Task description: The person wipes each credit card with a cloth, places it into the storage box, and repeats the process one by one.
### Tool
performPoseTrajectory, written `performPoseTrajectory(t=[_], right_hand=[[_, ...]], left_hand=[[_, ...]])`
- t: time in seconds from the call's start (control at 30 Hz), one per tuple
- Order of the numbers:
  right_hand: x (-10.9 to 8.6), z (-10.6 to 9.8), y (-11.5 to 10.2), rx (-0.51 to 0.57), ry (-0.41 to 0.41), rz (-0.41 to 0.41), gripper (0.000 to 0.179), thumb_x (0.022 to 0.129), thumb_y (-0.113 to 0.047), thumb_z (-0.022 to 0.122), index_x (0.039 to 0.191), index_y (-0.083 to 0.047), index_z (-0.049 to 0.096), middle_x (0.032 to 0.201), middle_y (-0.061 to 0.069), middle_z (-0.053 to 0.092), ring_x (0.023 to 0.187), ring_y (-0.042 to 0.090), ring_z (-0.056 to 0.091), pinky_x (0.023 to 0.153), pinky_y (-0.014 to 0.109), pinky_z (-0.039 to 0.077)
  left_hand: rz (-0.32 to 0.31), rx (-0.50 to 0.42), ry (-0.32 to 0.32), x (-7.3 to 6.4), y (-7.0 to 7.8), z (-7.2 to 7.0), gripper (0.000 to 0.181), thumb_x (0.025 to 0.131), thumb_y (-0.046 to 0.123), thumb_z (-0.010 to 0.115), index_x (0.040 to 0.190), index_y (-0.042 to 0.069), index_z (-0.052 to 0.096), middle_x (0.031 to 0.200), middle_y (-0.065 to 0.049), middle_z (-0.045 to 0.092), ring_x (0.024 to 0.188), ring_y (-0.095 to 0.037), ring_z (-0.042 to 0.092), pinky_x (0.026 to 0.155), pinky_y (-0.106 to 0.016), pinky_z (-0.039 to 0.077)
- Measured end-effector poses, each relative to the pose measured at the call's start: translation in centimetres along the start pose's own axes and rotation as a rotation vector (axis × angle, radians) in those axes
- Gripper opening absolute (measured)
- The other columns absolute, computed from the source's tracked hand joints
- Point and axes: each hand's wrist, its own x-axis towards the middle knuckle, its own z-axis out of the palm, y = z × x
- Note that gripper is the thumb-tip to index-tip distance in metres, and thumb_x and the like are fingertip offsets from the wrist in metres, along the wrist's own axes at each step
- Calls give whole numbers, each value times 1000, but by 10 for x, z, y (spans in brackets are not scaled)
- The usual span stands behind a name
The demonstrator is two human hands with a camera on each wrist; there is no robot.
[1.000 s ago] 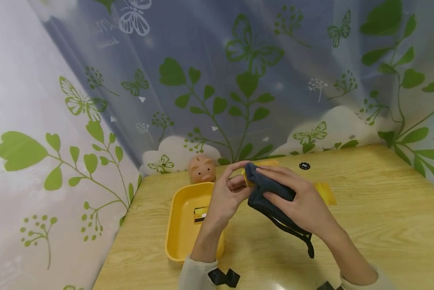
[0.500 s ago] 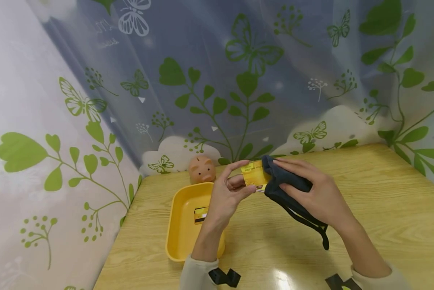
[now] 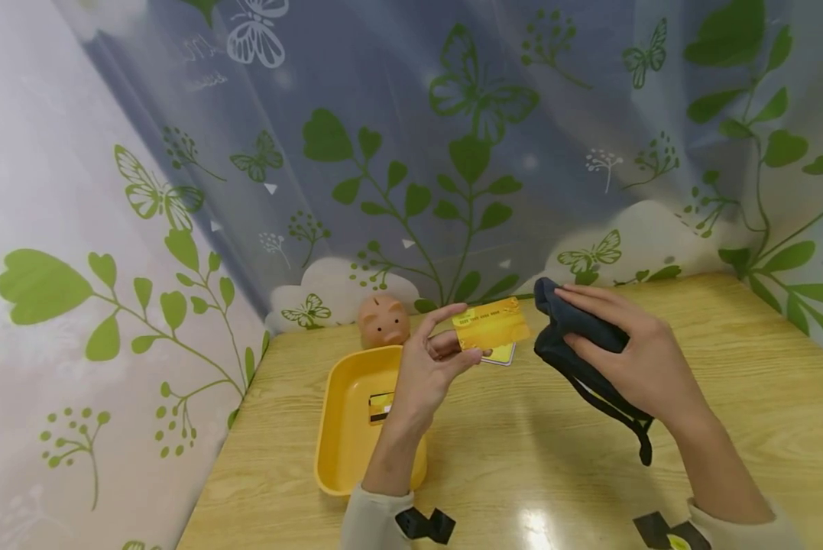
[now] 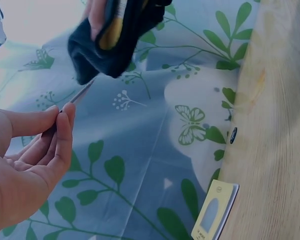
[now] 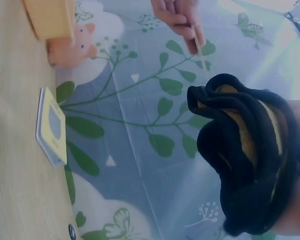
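My left hand (image 3: 425, 374) pinches the edge of a shiny gold bank-style card (image 3: 494, 322) between fingers and thumb. In the left wrist view that card (image 4: 84, 91) appears nearly edge-on. My right hand (image 3: 631, 355) grips a dark blue soft pouch (image 3: 583, 328) with a black cord hanging below. The pouch's mouth faces the card, with a gap between them. Looking into the pouch (image 5: 250, 155) in the right wrist view, I see folds and yellow edges inside. Behind the held card is a yellow, white-edged flat object (image 3: 502, 354), partly hidden.
A yellow tray (image 3: 335, 451) with a gold-and-black card (image 3: 380, 409) in it stands beneath my left forearm. Behind it sits a pink piggy bank (image 3: 382, 321). A small black chip (image 4: 233, 135) lies near the table's back edge. A patterned curtain (image 3: 383, 153) hangs behind the table.
My right hand has moved right with the pouch, away from my left hand. The gold card has come out of the pouch and is now fully exposed. My left hand stays almost in place.
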Motion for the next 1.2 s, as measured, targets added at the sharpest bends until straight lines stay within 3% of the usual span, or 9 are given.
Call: performPoseTrajectory(t=[0.1,0.27,0.43,0.57,0.67,0.8,1.0,1.07,1.2], right_hand=[[0,4,-5,42,-13,-50,65,88,6,79,144,-25,64,148,-2,58,132,-2,51,92,8,48],[0,24,-20,122,-98,-133,67,86,7,80,145,-22,63,149,-2,57,132,10,56,92,15,53],[-5,47,-32,176,-189,-134,65,89,1,81,146,-24,63,150,-5,55,134,18,56,98,23,54],[-8,58,-36,138,-198,-144,66,87,0,82,145,-25,63,149,-5,56,134,22,57,102,29,53],[-9,62,-36,104,-184,-150,68,85,0,84,145,-25,63,149,-4,56,134,23,57,102,34,54],[-9,62,-36,81,-171,-148,70,84,0,84,146,-25,63,150,-4,55,134,24,58,100,39,56],[-7,59,-31,64,-154,-143,70,85,2,83,146,-23,62,151,-2,55,134,26,58,100,34,56],[-6,56,-29,71,-149,-139,70,85,3,83,146,-22,62,150,-2,55,134,26,58,100,30,55],[-5,52,-25,92,-159,-130,68,87,4,81,147,-21,62,150,-1,55,133,27,58,98,26,55]], left_hand=[[6,10,6,0,1,0,62,93,-7,73,150,5,51,114,-28,72,92,-23,74,86,-31,60],[6,27,7,0,1,0,60,93,-7,72,148,7,53,115,-26,73,95,-28,74,85,-32,61],[5,48,-9,-1,1,1,58,94,-11,67,146,13,57,110,-19,76,91,-19,73,82,-30,60],[14,90,-18,-3,1,3,63,92,-17,60,145,18,59,103,-16,76,60,-12,56,56,-23,46],[23,103,-13,-4,0,4,66,90,-19,57,144,19,60,101,-19,75,50,-13,37,48,-24,31],[23,85,-9,-4,1,5,67,89,-19,55,143,19,60,109,-18,76,51,-13,37,49,-25,30],[34,52,-19,-3,3,6,57,94,-12,62,144,16,59,115,-18,76,84,-17,71,69,-26,51],[39,49,-19,-3,3,7,55,95,-10,64,144,15,59,115,-19,76,96,-21,74,78,-28,56],[44,57,-15,-2,1,8,54,95,-7,68,144,14,58,112,-20,76,98,-22,75,84,-30,58]])
